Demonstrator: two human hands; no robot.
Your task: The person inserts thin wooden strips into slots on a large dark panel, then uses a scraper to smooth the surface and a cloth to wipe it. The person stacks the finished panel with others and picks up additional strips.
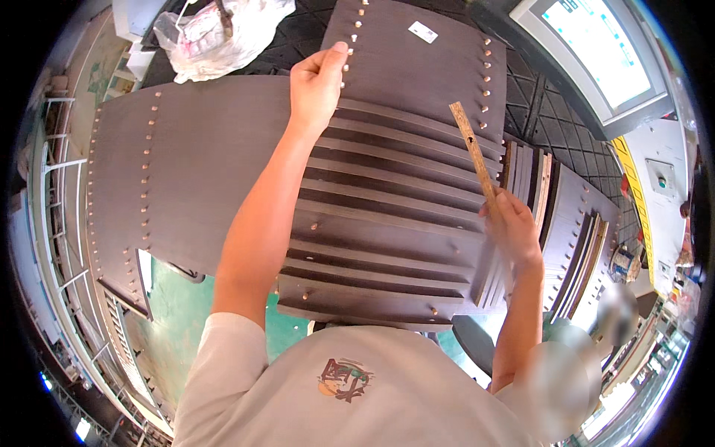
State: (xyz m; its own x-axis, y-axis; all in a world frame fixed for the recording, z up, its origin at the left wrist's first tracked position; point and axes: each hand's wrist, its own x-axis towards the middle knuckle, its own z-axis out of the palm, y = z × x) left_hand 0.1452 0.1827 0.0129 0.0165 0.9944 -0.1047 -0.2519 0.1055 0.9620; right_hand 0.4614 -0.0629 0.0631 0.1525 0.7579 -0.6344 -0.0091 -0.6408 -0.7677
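Note:
My left hand [316, 88] is closed, its thumb tip at the left dowel row of a dark brown panel [417, 63]. Whatever is inside its fingers is hidden. Small wooden dowels [488, 65] stand up along both side edges of this panel, and a white label [423, 31] lies on its face. My right hand [515, 227] grips the lower end of a narrow wooden strip [471, 141], which has a dark hole partway along it. The strip tilts up and to the left over several dark slats [387, 175] lying side by side in front of me.
To the left spreads a wide dark panel [194, 156] with more dowel rows. A plastic bag [223, 37] sits at the far left. A lit screen [596, 48] stands at the far right, above a white cabinet [663, 201]. Stacked dark boards [570, 208] are on the right.

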